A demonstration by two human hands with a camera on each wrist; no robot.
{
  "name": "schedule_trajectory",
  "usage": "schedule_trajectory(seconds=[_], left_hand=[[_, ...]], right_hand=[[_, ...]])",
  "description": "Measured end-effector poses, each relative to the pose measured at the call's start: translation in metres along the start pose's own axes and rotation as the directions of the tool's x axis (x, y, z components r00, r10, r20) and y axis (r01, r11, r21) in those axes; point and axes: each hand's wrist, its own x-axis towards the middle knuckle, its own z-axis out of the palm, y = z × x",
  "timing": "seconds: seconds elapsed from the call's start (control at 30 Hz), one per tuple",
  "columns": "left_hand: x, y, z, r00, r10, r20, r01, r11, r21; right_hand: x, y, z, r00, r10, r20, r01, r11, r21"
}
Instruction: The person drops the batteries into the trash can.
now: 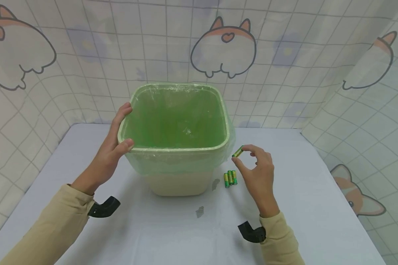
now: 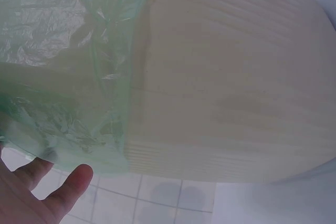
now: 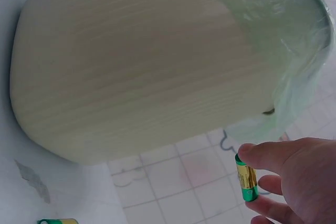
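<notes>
On the white table, against the cartoon-printed curtain, stands a cream bin lined with a green plastic bag. The person's left hand grips the bin's near-left corner, thumb curled over the rim and fingers wrapped along the outside. Just to the right of the bin, the right hand pinches a green-and-gold battery between thumb and forefinger, holding it close beside the rim but not yet over the opening (the other fingers are loosely curled behind). Three more batteries lie side by side on the table, close to the bin's base and just below the raised hand.

My worry is the grip: a light two-finger pinch on a smooth cylinder could slip, and the battery might then strike the rim or roll off across the table. The loose bag overhang could also catch it, and a lowered wrist might scatter the three lying below.
</notes>
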Motion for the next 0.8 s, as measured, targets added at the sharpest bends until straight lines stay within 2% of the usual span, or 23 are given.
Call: schedule_trajectory(seconds=[0.8], left_hand=[[0.000, 0.000, 0.000, 1.000, 0.008, -0.001, -0.008, 1.000, 0.001]], right_hand=[[0.010, -0.022, -0.018, 0.988, -0.107, -0.112, 0.110, 0.994, 0.026]])
